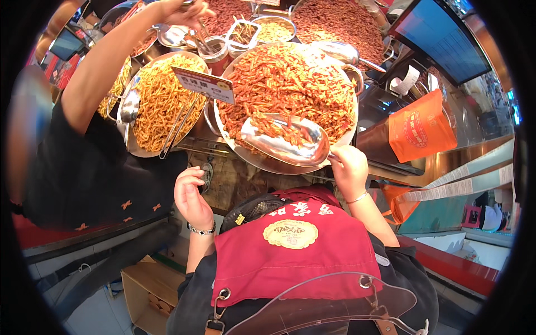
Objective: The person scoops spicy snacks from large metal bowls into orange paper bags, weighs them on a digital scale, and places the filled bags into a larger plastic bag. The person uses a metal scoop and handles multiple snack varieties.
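Observation:
My right hand (350, 168) grips the handle of a metal food scoop (289, 140). The scoop lies over the near edge of a large round pan (222, 125) and holds some of the reddish, glossy food strips (289, 75) that fill it. My left hand (192, 197) is raised in front of the red apron (293, 259), fingers loosely curled and apart, with nothing in it. Left of the large pan, a smaller pan of yellowish strips (161, 104) holds metal tongs (178, 125) and a second scoop (130, 106).
A co-worker's arm (104, 63) reaches across the upper left. An orange pouch (423, 125) stands at the right, near a monitor (441, 37). A price sign (205, 85) overlaps both pans. A further scoop (337, 52) lies at the back, and a cardboard box (150, 284) sits at lower left.

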Motion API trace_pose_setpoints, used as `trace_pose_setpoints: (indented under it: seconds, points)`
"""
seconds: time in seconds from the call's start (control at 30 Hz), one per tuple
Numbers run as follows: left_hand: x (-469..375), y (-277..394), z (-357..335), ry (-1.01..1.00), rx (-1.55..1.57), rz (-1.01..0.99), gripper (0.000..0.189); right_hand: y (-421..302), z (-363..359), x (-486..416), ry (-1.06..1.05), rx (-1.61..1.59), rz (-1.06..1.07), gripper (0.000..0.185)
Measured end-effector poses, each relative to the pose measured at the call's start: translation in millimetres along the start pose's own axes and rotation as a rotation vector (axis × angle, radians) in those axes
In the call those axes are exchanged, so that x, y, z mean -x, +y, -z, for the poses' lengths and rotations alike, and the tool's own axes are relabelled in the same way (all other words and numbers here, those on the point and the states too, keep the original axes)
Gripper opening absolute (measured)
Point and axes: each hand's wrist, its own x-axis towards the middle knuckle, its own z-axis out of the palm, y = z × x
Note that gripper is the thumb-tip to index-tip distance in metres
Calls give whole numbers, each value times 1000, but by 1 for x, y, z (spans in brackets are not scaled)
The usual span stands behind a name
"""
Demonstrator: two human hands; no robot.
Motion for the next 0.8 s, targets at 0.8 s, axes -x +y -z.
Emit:
trace_pose_setpoints:
  seconds: [0.8]
  points:
    - [-33, 94, -366, -939, 107, -234, 55, 144, 419, -6, 261, 248, -198, 38]
